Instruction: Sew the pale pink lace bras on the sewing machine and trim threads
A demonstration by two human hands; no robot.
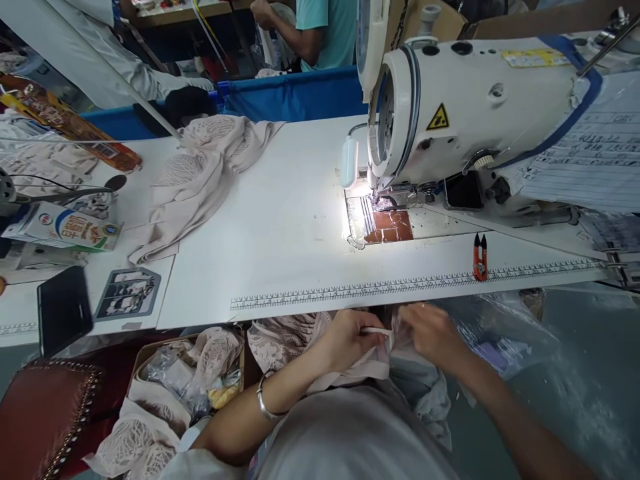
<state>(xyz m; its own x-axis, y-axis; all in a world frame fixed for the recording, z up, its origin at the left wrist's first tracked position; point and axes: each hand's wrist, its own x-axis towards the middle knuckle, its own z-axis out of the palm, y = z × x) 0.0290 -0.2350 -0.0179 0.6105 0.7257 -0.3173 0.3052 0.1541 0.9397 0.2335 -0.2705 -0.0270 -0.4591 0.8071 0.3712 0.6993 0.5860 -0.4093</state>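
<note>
Below the table's front edge, my left hand (347,341) pinches the narrow edge of a pale beige fabric piece (373,365), thumb against fingers. My right hand (433,333) is closed on the same fabric just to the right, its fingertips partly hidden. The cloth hangs over my lap between the two hands. Beige lace fabric (287,341) lies bunched left of my left hand. Up on the table stands a white sewing machine (465,113), its lamp lighting the needle area. Orange-handled thread snips (480,259) lie on the table near my right hand.
A printed ruler (350,292) runs along the front edge. Beige garments (200,180) are heaped on the table's left part, beside a phone (64,310) and a milk carton (63,228). A box (137,363) with lace pieces stands low at left. Another person (320,33) sits beyond.
</note>
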